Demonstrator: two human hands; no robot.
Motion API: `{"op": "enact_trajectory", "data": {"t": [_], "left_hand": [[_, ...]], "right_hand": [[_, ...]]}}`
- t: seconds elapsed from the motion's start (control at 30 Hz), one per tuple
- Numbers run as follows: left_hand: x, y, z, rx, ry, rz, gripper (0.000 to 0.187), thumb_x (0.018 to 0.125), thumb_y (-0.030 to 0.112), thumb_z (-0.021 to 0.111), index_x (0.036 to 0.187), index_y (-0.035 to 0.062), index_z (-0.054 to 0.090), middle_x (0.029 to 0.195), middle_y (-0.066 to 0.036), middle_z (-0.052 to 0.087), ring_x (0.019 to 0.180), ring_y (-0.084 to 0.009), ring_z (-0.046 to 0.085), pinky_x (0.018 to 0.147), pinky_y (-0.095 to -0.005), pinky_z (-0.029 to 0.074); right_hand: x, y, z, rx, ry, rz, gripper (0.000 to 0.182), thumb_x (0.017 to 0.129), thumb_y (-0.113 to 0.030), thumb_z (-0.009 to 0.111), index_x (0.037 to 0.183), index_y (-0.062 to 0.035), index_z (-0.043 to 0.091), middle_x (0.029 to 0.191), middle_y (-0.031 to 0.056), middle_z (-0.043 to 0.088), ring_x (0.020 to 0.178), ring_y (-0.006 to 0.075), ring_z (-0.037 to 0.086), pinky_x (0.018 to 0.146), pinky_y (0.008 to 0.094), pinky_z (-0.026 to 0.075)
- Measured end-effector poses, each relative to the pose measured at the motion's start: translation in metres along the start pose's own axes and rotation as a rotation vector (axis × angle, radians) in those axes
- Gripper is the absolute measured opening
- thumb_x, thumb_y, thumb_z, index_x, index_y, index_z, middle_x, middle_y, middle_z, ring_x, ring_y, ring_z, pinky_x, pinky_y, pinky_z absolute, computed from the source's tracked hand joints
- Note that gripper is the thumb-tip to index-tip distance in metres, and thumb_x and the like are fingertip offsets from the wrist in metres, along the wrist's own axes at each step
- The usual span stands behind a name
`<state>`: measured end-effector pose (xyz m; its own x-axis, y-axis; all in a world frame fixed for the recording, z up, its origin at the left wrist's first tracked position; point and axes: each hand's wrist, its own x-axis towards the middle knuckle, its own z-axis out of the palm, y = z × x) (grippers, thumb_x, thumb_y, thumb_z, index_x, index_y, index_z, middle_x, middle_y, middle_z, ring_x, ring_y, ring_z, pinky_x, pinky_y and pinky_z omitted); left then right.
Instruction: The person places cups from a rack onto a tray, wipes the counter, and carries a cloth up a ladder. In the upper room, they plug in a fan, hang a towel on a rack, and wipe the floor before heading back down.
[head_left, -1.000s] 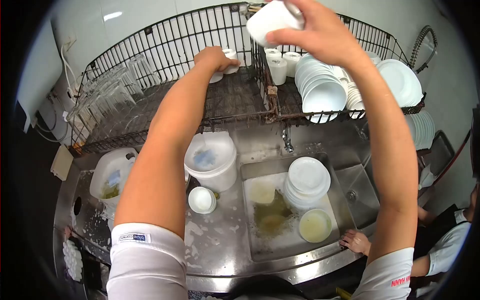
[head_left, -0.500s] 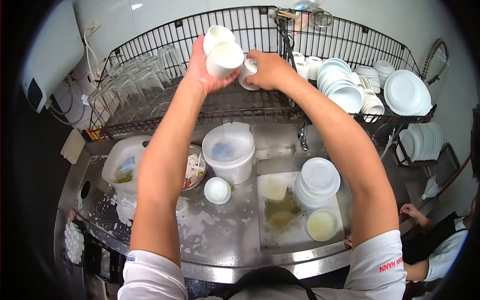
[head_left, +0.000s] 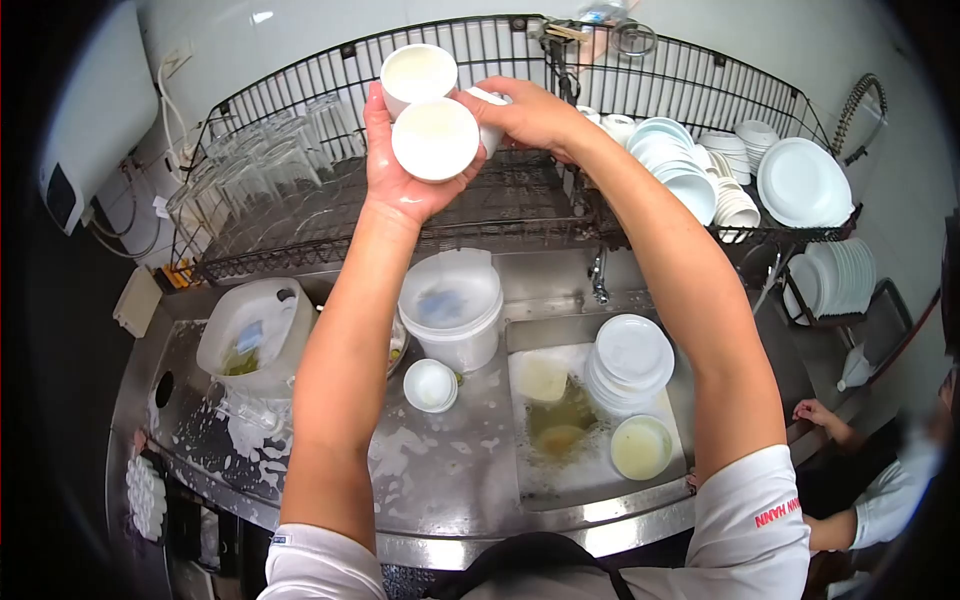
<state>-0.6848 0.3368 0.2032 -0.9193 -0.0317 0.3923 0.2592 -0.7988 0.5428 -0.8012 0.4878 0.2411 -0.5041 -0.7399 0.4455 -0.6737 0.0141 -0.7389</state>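
My left hand (head_left: 398, 198) is raised in front of the wire rack (head_left: 440, 222), palm up, with its fingers curled round two white cups. One cup (head_left: 436, 140) sits over the palm and the other cup (head_left: 418, 72) just behind it, their round openings turned toward me. Close on the right, my right hand (head_left: 532, 118) grips a third white cup (head_left: 489, 97), partly hidden behind its fingers and the nearer cup. Upside-down clear glasses (head_left: 265, 165) stand in the rack to the left of my hands.
Bowls (head_left: 690, 197) and a plate stack (head_left: 805, 182) fill the rack's right side. Below, a sink (head_left: 520, 490) holds murky water and stacked white dishes (head_left: 634, 352). A white bucket (head_left: 455, 325), a plastic tub (head_left: 285, 340) and small bowls (head_left: 430, 385) stand on the wet counter. Someone's hand (head_left: 815, 412) is at right.
My left hand has tilted the two cups so their openings face me more. My right hand has lifted its cup up from the rack floor, beside the left hand's cups.
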Motion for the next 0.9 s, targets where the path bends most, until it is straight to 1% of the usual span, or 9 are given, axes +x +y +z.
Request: {"op": "enact_trajectory", "data": {"t": [0.13, 0.2, 0.27, 0.4, 0.53, 0.63, 0.77, 0.8, 0.9], "left_hand": [[-0.006, -0.007, 0.017, -0.075, 0.088, 0.045, 0.074, 0.084, 0.069, 0.061, 0.127, 0.0088, 0.056, 0.115, -0.008, 0.064, 0.099, -0.0276, 0.063, 0.082, -0.0423, 0.054], [-0.009, -0.003, 0.011, -0.105, 0.044, 0.055, 0.073, 0.084, 0.067, 0.062, 0.128, 0.0092, 0.055, 0.117, -0.007, 0.064, 0.098, -0.0281, 0.063, 0.083, -0.0434, 0.053], [-0.019, 0.003, 0.008, -0.129, -0.031, 0.047, 0.072, 0.084, 0.066, 0.061, 0.128, 0.0095, 0.055, 0.118, -0.007, 0.064, 0.098, -0.0281, 0.063, 0.083, -0.0434, 0.053], [-0.046, 0.014, 0.012, -0.095, -0.079, 0.048, 0.069, 0.085, 0.064, 0.059, 0.128, 0.0088, 0.056, 0.119, -0.004, 0.064, 0.095, -0.0267, 0.064, 0.078, -0.0424, 0.053], [-0.073, 0.031, 0.014, -0.131, -0.102, -0.023, 0.075, 0.082, 0.071, 0.060, 0.127, 0.0111, 0.060, 0.118, 0.001, 0.066, 0.096, -0.0302, 0.065, 0.079, -0.0474, 0.054], [-0.103, 0.042, 0.021, -0.031, -0.126, 0.041, 0.075, 0.085, 0.064, 0.060, 0.134, 0.0081, 0.054, 0.128, 0.000, 0.061, 0.093, -0.0272, 0.063, 0.077, -0.0451, 0.054], [-0.150, 0.066, 0.009, 0.033, -0.178, 0.089, 0.075, 0.091, 0.069, 0.048, 0.147, 0.0191, 0.044, 0.146, 0.000, 0.052, 0.099, -0.0339, 0.059, 0.078, -0.0508, 0.052], [-0.165, 0.069, 0.017, -0.021, -0.034, 0.147, 0.080, 0.084, 0.076, 0.052, 0.143, 0.0214, 0.050, 0.140, 0.001, 0.057, 0.090, -0.0395, 0.062, 0.070, -0.0559, 0.049], [-0.209, 0.088, 0.011, 0.091, 0.007, 0.204, 0.075, 0.092, 0.070, 0.044, 0.150, 0.0223, 0.041, 0.149, 0.002, 0.048, 0.092, -0.0392, 0.060, 0.070, -0.0569, 0.050]], "right_hand": [[-0.009, -0.013, -0.042, -0.193, -0.002, 0.056, 0.073, 0.089, -0.068, 0.058, 0.128, -0.0061, 0.062, 0.104, 0.0077, 0.066, 0.076, 0.0125, 0.060, 0.067, 0.0270, 0.049], [0.006, 0.011, -0.092, -0.635, 0.313, -0.104, 0.053, 0.087, -0.048, 0.070, 0.120, -0.0071, 0.064, 0.093, 0.0096, 0.068, 0.078, 0.0196, 0.065, 0.070, 0.0335, 0.052], [0.009, 0.030, -0.136, -0.960, 0.352, -0.045, 0.041, 0.079, -0.027, 0.075, 0.114, -0.0077, 0.066, 0.091, 0.0154, 0.070, 0.083, 0.0271, 0.068, 0.077, 0.0389, 0.053], [0.011, 0.054, -0.147, -0.969, -0.250, 0.261, 0.076, 0.068, -0.028, 0.086, 0.136, -0.0137, 0.055, 0.117, 0.0187, 0.066, 0.109, 0.0346, 0.063, 0.097, 0.0436, 0.049], [0.029, 0.070, -0.135, -0.939, -0.562, 0.404, 0.126, 0.051, -0.040, 0.097, 0.155, -0.0115, 0.031, 0.150, 0.0239, 0.044, 0.141, 0.0389, 0.040, 0.114, 0.0451, 0.037], [0.047, 0.094, -0.149, -0.873, -0.546, 0.379, 0.113, 0.053, -0.033, 0.099, 0.147, -0.0133, 0.040, 0.133, 0.0214, 0.060, 0.129, 0.0383, 0.052, 0.106, 0.0480, 0.041], [0.048, 0.098, -0.151, -0.723, -0.762, 0.298, 0.100, 0.055, -0.034, 0.097, 0.140, -0.0082, 0.050, 0.128, 0.0184, 0.064, 0.124, 0.0351, 0.057, 0.106, 0.0441, 0.043], [0.054, 0.106, -0.157, -0.694, -0.875, 0.401, 0.101, 0.053, -0.035, 0.098, 0.139, -0.0125, 0.050, 0.124, 0.0181, 0.063, 0.124, 0.0362, 0.056, 0.107, 0.0470, 0.041], [0.055, 0.117, -0.157, -1.005, -0.759, 0.306, 0.107, 0.048, -0.044, 0.098, 0.140, -0.0183, 0.050, 0.139, 0.0239, 0.046, 0.130, 0.0422, 0.048, 0.109, 0.0485, 0.039]]}}
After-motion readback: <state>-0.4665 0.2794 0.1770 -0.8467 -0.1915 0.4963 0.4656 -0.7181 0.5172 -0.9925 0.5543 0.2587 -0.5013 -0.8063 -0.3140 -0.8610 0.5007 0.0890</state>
